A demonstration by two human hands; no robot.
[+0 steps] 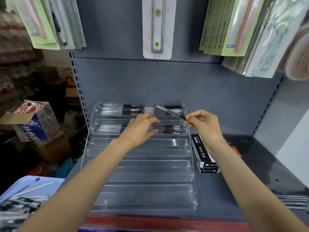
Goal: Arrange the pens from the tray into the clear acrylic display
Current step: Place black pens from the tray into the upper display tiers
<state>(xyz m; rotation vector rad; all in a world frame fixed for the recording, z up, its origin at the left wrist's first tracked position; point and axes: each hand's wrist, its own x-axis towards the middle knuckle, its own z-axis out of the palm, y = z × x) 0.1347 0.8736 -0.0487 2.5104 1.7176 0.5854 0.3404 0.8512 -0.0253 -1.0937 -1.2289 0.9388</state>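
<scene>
Right hand [203, 124] pinches pen [168, 111] by near end, axis slanting up-left over display [142, 166]; left hand [142, 126], fingers loose, holds nothing, lies on second tier.

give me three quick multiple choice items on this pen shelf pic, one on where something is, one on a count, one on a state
1. Where do the black pen boxes lie?
A. right of the acrylic display
B. inside its top tier
C. on the blue tray

2. How many tiers of the display hold pens?
A. none
B. two
C. five

3. What is the right hand doing?
A. resting flat on the shelf
B. pinching a pen by its end
C. lifting a box

Key: 1 A, the boxes sit on the shelf by the display's right wall. 2 B, only the two upper tiers hold pens. 3 B, its fingertips pinch the pen over the top tier.
</scene>
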